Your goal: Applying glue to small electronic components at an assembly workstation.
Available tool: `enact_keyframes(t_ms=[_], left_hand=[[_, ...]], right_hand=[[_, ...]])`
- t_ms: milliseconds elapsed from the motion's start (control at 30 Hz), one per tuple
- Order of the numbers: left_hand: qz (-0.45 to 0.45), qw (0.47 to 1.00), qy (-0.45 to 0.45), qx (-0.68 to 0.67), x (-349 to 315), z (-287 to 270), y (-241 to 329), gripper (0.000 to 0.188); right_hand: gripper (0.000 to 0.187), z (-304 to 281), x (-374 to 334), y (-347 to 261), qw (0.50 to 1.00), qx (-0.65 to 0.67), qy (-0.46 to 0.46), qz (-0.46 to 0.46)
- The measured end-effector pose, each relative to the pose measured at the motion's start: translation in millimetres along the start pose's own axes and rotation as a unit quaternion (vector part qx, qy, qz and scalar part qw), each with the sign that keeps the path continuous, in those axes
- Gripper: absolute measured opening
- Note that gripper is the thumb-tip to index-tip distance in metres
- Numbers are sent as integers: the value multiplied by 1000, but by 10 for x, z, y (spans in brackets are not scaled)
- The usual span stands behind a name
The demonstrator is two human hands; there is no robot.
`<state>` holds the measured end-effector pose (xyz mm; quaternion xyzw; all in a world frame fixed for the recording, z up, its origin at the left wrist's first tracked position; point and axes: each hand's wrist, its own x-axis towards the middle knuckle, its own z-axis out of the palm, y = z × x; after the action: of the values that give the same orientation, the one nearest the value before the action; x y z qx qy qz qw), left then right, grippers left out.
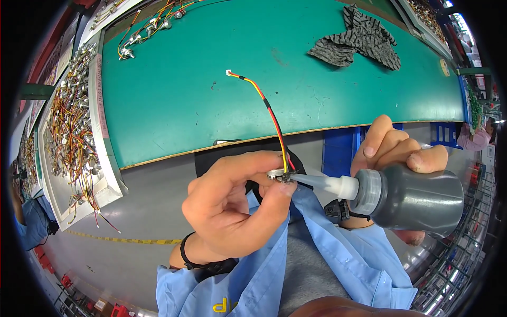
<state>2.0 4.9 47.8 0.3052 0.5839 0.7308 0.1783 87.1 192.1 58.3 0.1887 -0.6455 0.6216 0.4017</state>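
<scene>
Between the thumb and forefinger of my left hand (232, 203) is a small round metal potentiometer (277, 174). Its red, yellow and black wires (270, 113) rise from it and end in a white plug (228, 73) above the green table. My right hand (388, 145) is wrapped round a dark grey squeeze bottle (422, 198), held on its side. The bottle's narrow translucent nozzle (325, 183) points left, and its tip meets the potentiometer where the wires join, or comes very close. Whether anything flows from the tip cannot be made out.
The green tabletop (174, 105) lies ahead. A striped dark cloth (362, 39) rests at its far right, several wired potentiometers (150, 29) at its far left. A white tray (103, 187) of wired parts stands left. Blue bins (338, 153) sit below the table edge. Another person (472, 138) is far right.
</scene>
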Motion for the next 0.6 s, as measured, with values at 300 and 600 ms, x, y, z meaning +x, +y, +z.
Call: enact_keyframes(t_ms=[300,600], left_hand=[[10,1000,7,-5,9,12,-11,22],[-1,1000,12,-15,-7,4,-11,23]], right_hand=[[72,7,-22,-27,1000,3,22,19],[73,-3,-30,1,1000,-2,24,5]])
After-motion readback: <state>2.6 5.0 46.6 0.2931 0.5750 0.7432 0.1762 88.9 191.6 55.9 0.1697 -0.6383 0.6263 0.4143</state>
